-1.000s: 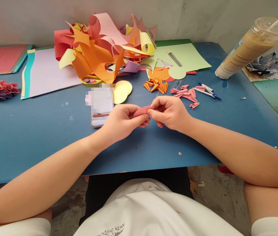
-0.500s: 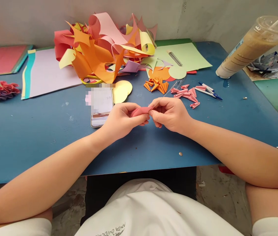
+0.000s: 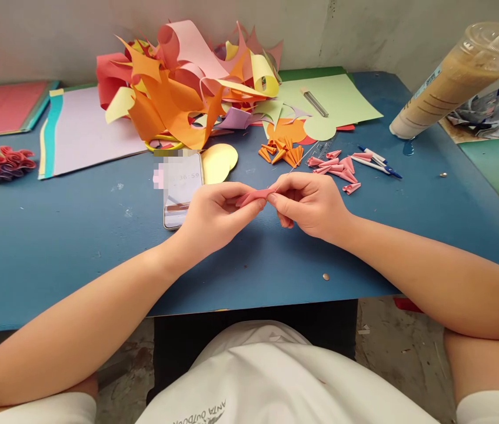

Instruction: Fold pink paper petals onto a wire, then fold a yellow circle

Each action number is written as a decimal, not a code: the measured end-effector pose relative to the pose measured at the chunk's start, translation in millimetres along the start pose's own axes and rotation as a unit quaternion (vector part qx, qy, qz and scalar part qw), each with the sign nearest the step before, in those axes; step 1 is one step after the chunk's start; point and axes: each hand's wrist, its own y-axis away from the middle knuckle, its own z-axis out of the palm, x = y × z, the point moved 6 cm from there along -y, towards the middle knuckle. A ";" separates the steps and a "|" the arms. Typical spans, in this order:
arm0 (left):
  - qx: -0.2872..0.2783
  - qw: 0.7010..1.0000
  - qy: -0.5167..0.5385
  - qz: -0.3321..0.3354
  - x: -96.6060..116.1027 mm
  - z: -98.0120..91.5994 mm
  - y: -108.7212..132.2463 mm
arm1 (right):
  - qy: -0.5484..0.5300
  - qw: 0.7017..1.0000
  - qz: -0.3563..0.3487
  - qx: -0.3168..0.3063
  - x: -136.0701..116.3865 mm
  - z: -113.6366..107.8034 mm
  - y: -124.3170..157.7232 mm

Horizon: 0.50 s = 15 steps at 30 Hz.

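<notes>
Over the middle of the blue table (image 3: 55,247), my left hand (image 3: 216,213) and my right hand (image 3: 309,203) meet, both pinched on a small pink paper piece (image 3: 253,196) that is partly rolled between the fingertips. A thin wire or needle (image 3: 296,166) seems to stick out from my right fingers toward the back. Just beyond my right hand lie several rolled pink paper cones (image 3: 338,168) and several orange cones (image 3: 285,155).
A phone (image 3: 181,187) and a yellow paper disc (image 3: 219,163) lie left of my hands. A heap of cut coloured paper (image 3: 183,88), paper sheets (image 3: 82,129), pens (image 3: 375,160), an iced drink cup (image 3: 450,82) and a paper flower cluster (image 3: 0,162) ring the table.
The pink piece has gone from a wide curved petal to a narrower roll between my fingertips. Both hands stayed in nearly the same place.
</notes>
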 end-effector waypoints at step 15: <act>-0.003 1.000 0.007 0.027 2.6 -4.2 0.7 | -0.010 1.000 -0.003 0.029 -3.0 -1.2 1.3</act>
